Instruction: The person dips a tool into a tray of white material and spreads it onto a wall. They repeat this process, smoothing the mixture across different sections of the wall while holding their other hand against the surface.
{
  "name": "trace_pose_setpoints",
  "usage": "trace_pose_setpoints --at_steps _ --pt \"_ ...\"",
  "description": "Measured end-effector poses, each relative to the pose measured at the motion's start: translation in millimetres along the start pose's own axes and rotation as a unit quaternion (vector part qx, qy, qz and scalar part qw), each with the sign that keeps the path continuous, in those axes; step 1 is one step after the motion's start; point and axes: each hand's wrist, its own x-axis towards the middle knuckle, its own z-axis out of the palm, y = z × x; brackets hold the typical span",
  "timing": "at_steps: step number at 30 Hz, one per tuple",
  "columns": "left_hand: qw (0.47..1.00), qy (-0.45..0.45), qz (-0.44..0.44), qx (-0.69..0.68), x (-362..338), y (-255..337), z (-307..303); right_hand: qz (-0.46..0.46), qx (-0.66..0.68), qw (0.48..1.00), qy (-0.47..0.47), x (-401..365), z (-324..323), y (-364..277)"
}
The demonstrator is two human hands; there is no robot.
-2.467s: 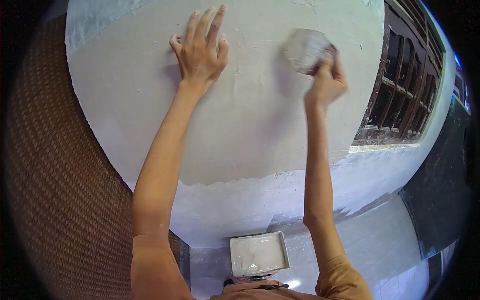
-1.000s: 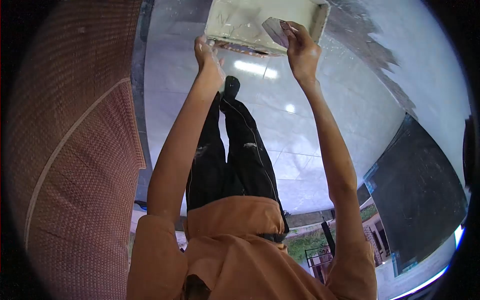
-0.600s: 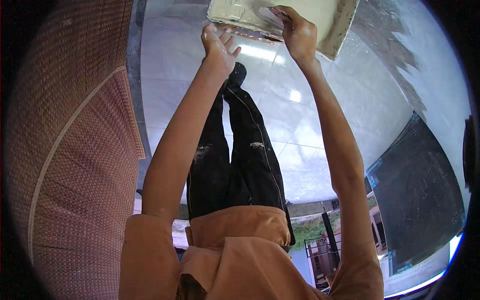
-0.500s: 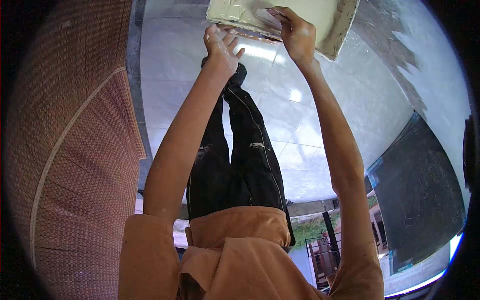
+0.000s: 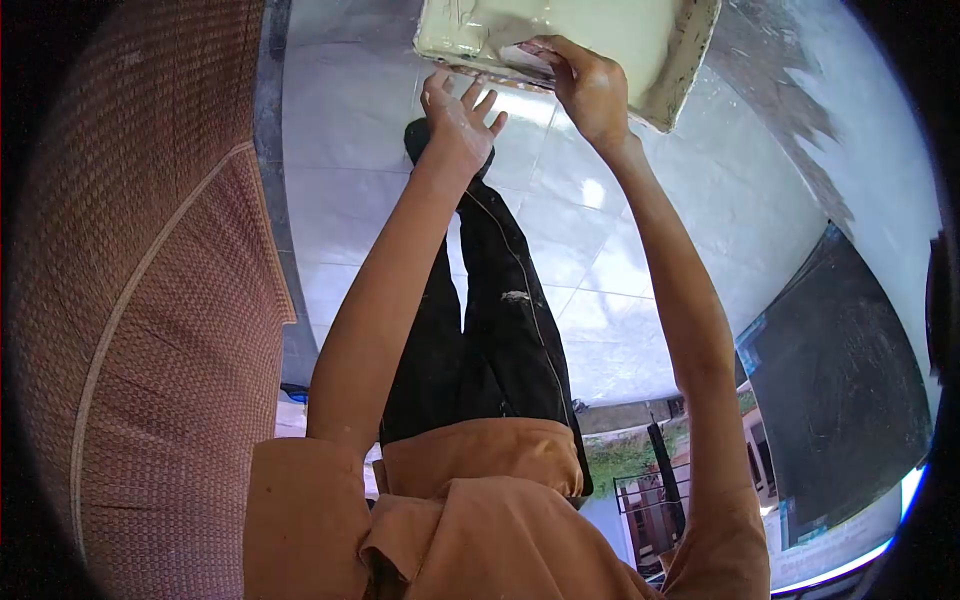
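Observation:
A wide tray (image 5: 688,62) of pale cream liquid, its rim stained and smeared, stands at the top of the view. My right hand (image 5: 596,98) reaches over its near edge, the fingers pinching a flat, pale, smeared piece (image 5: 527,52) with a dark edge. That piece lies low against the liquid near the tray's front wall; its exact kind cannot be made out. My left hand (image 5: 462,122) is just below the near rim at the left, palm turned up and fingers spread, with white smears on the skin. Nothing is in it.
Shiny pale floor tiles (image 5: 350,215) lie beneath the tray and my black-trousered legs (image 5: 505,330). Woven brown matting (image 5: 190,330) covers the left side. On the right are a dark panel (image 5: 835,390) and a wall with patchy grey and white paint (image 5: 800,120).
My right hand has come slightly down and left with the flat piece, closer to the tray's front wall. My left hand has shifted right and a little down, its fingers still spread.

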Motion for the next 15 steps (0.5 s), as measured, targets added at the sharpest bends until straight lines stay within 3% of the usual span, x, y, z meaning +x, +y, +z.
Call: trace_pose_setpoints --at_steps 6,10,12,13,14,15 --pt "1.0 0.008 -0.003 -0.004 -1.4 -1.1 -5.6 -0.024 0.043 0.999 -0.005 11.4 -5.0 15.7" --pt "1.0 0.025 -0.003 0.013 -2.8 -1.3 -15.2 -0.058 0.093 0.992 -0.059 31.2 -14.8 38.2" --pt "0.999 0.032 0.0 0.014 -5.7 0.8 -20.6 0.101 0.127 0.978 -0.127 36.3 -22.1 50.5" --pt "0.999 0.042 0.001 0.016 -7.8 2.1 -23.2 0.13 0.226 0.958 -0.117 36.9 -22.9 53.8" --pt "0.999 0.038 0.004 0.017 -10.2 2.9 -25.5 0.126 0.224 0.96 -0.112 34.6 -26.1 56.9" --pt "0.998 0.054 0.014 0.02 -12.1 3.9 -27.2 0.184 0.274 0.939 -0.098 31.3 -34.9 47.6"
